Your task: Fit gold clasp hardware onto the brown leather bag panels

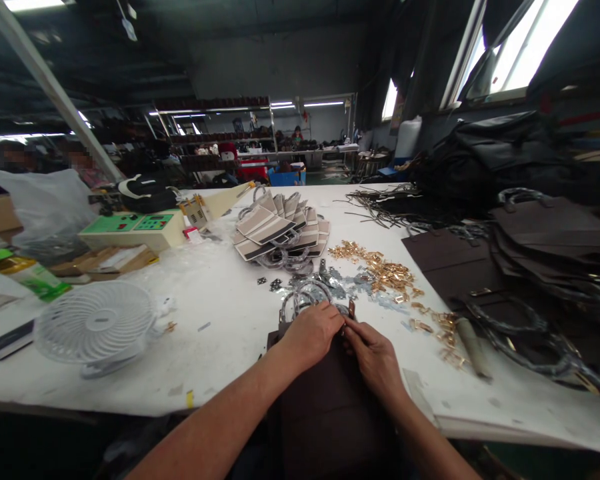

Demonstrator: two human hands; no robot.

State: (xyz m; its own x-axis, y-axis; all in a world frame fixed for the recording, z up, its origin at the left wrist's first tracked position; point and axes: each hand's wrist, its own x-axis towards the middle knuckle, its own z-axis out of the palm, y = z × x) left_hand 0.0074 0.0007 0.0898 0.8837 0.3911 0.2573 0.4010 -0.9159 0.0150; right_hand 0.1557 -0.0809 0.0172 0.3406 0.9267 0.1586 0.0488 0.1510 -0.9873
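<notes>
Beneath the left hand (pixel 314 335), bag (pixel 333 407): seemingly light, stiffish; best held by top edge.
Left hand: curled there; hold hidden, cannot tell.
Right hand (pixel 374 355): pinched on bag's edge.
Handles (pixel 300 295): beyond left hand; wrapped, likely slippery.

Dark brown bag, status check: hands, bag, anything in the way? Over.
Left hand and right hand close together at top end of dark brown bag, exact grip hidden. Bag body toward wearer. Loose gold fittings ahead-right, apart from both hands.
</notes>
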